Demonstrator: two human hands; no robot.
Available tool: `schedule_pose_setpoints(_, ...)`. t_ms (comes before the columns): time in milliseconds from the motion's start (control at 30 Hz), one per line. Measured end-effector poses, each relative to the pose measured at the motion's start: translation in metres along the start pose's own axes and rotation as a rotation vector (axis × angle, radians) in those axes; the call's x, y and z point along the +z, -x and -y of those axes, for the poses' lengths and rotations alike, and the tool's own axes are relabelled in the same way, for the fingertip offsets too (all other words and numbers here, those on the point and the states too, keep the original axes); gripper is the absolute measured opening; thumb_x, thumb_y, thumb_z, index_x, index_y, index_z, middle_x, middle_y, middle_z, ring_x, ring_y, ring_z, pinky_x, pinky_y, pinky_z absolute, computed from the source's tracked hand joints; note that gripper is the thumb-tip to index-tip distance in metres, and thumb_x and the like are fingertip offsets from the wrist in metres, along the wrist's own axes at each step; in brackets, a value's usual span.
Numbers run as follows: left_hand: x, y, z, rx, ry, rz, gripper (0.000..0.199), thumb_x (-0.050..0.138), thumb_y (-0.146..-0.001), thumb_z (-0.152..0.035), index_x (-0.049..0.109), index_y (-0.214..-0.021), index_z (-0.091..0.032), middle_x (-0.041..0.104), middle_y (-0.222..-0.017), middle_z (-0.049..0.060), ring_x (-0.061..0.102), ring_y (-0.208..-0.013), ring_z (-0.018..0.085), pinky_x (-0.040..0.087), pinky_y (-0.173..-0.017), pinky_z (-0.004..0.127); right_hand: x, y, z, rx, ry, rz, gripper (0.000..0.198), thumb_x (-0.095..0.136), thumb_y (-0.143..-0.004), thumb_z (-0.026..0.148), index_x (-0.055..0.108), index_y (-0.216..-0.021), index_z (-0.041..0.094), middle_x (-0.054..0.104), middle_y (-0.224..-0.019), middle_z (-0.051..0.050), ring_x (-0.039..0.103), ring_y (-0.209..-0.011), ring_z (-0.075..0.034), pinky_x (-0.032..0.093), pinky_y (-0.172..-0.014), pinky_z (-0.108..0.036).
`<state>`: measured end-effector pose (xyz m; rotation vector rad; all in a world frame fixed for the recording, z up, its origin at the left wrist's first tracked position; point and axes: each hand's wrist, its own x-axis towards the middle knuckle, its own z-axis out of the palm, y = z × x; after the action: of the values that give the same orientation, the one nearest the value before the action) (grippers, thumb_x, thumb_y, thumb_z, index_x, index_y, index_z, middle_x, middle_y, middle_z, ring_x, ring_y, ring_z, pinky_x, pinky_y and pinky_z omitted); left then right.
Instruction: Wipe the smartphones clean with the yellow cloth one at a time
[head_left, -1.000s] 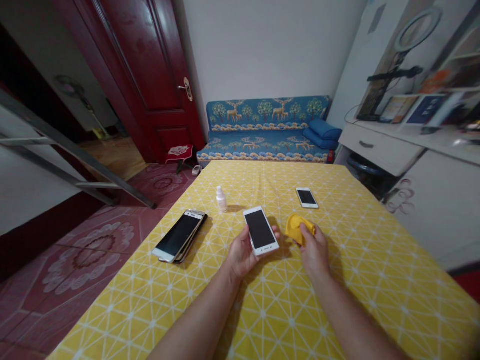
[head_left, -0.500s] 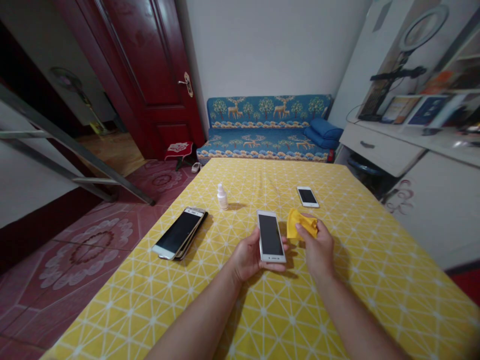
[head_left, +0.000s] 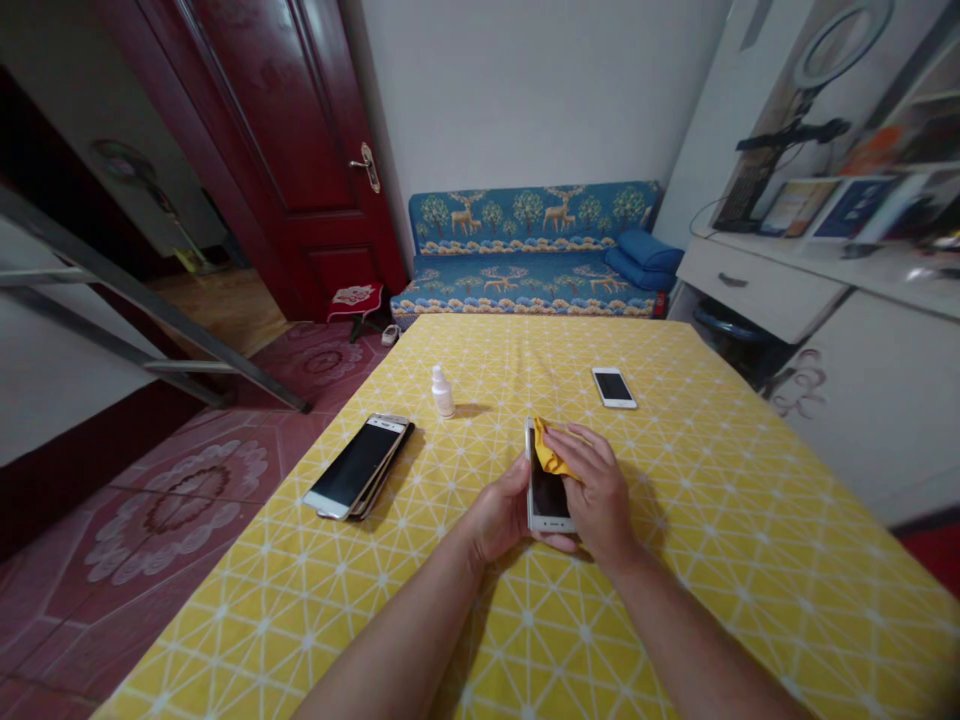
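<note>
- Fingers of right hand (head_left: 600, 495): bent together over yellow cloth (head_left: 550, 457), seemingly soft, limp.
- Just beneath them: white phone (head_left: 550, 500), likely stiff, light, slippery, fragile; best gripped by its edges.
- Left hand (head_left: 499, 517): thumb along phone's side, fingers cupped underneath.

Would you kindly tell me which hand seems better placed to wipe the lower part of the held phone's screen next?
Probably the right hand: it holds the yellow cloth against the held phone near its top, while the left hand is busy supporting that phone.
</note>
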<state>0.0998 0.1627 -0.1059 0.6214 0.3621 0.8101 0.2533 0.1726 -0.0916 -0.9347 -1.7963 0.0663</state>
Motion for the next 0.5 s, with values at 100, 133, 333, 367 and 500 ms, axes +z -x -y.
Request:
schedule_pose_setpoints(100, -0.001, -0.001, 0.002, 0.014, 0.007, -0.008, 0.060, 0.057, -0.087, -0.052, 0.045, -0.139, -0.024, 0.058, -0.132, 0.017, 0.068, -0.097, 0.032, 0.060, -0.065, 0.041, 0.002, 0.000, 0.003, -0.083, -0.037, 0.057, 0.051, 0.043, -0.090, 0.007, 0.057, -0.133, 0.032, 0.065, -0.128, -0.003, 0.051, -0.127, -0.023, 0.045, -0.104, -0.050)
schedule_pose_setpoints(133, -0.001, -0.001, 0.002, 0.019, 0.007, -0.006, 0.059, 0.057, -0.087, -0.051, 0.046, -0.139, -0.024, 0.057, -0.132, 0.017, 0.068, -0.096, 0.032, 0.060, -0.063, 0.041, 0.002, 0.000, 0.003, -0.102, -0.045, 0.073, 0.051, 0.044, -0.090, 0.008, 0.056, -0.134, 0.031, 0.064, -0.130, -0.003, 0.052, -0.127, -0.023, 0.045, -0.105, -0.050)
schedule_pose_setpoints(333, 0.006, 0.001, -0.002, 0.061, -0.012, 0.042, 0.049, 0.055, -0.089, -0.047, 0.048, -0.135, -0.028, 0.054, -0.137, 0.013, 0.069, -0.094, 0.031, 0.061, -0.061, 0.041, 0.001, -0.001, -0.009, -0.019, -0.014, 0.032, 0.052, 0.036, -0.092, 0.008, 0.052, -0.138, 0.028, 0.058, -0.137, -0.006, 0.050, -0.130, -0.021, 0.045, -0.107, -0.050)
schedule_pose_setpoints(367, 0.007, 0.001, -0.003, 0.069, -0.016, 0.050, 0.050, 0.055, -0.089, -0.047, 0.048, -0.134, -0.028, 0.054, -0.137, 0.013, 0.069, -0.095, 0.031, 0.061, -0.061, 0.041, 0.000, -0.001, -0.010, 0.006, -0.002, 0.019, 0.052, 0.036, -0.093, 0.008, 0.053, -0.137, 0.028, 0.059, -0.136, -0.006, 0.052, -0.129, -0.021, 0.045, -0.107, -0.050)
schedule_pose_setpoints(500, 0.008, 0.000, -0.002, 0.069, -0.028, 0.057, 0.051, 0.056, -0.089, -0.047, 0.046, -0.136, -0.029, 0.053, -0.138, 0.014, 0.069, -0.096, 0.031, 0.061, -0.062, 0.042, 0.001, 0.000, -0.007, 0.006, -0.009, 0.022, 0.053, 0.036, -0.092, 0.007, 0.052, -0.138, 0.029, 0.057, -0.138, -0.006, 0.050, -0.131, -0.022, 0.044, -0.108, -0.051)
